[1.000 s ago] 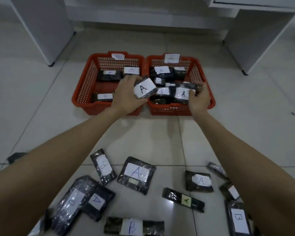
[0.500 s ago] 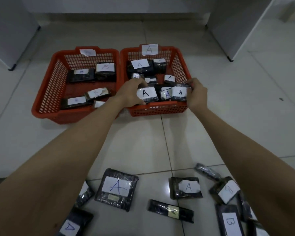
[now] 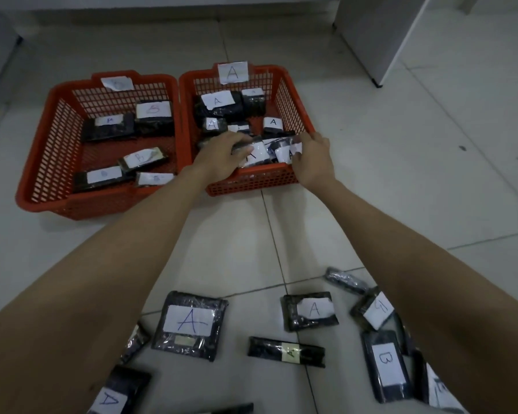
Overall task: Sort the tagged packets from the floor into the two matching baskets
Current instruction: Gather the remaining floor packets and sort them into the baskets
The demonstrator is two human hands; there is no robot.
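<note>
Both hands are inside the near end of the A basket (image 3: 293,94), in the upper middle of the frame. The left hand (image 3: 222,158) has its grip on a packet with a white tag (image 3: 256,153). The right hand (image 3: 311,158) pinches another A packet (image 3: 284,152). The B basket (image 3: 42,162) stands to the left, touching the A basket. More packets (image 3: 189,324) lie on the floor (image 3: 401,180) in the lower part of the frame.

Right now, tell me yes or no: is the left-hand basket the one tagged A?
No: the A tag is fixed to the right basket, while the left basket holds packets marked B.
</note>
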